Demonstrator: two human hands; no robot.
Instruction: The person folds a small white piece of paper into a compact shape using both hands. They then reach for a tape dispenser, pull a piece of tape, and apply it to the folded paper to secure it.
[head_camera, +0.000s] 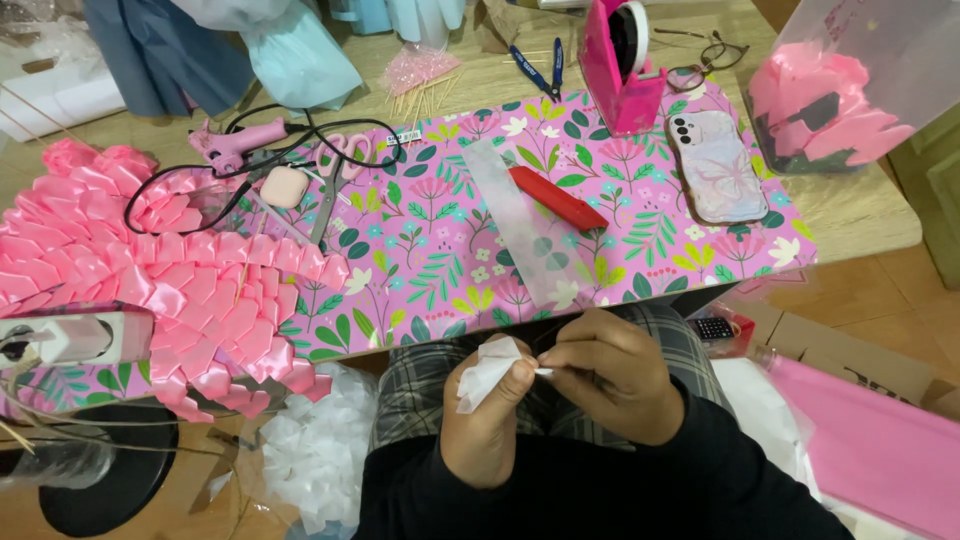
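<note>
Black sleeves fill the bottom of the view, and from them both hands meet over a lap in plaid cloth. Her or his left hand (487, 410) is closed on a small piece of white ribbon (487, 372), thumb and forefinger pinched together at its folded edge, the loose end fanning up and to the left of the knuckles. Touching it from the other side, the right hand (612, 372) curls shut, its fingertips nipping the same white piece at a narrow point between the two hands.

Down and to the left of the left hand lies a heap of white folded ribbon pieces (325, 440) on the floor. Further left of that hand, well apart, a big mass of pink folded satin petals (160, 270) spreads over the edge of the table, which is covered in pink floral wrapping paper (440, 250).

Just beyond the hands, across the table edge, a clear plastic strip (525, 235) lies on the paper with a red box cutter (557, 198) on it. Beyond the right hand and off to its right rests a phone in a pastel case (715, 165); behind that stands a pink tape dispenser (620, 65). Far beyond the left hand sit pink-handled scissors (335, 175) and a pink glue gun (232, 142) with its black cord looped around them.
</note>
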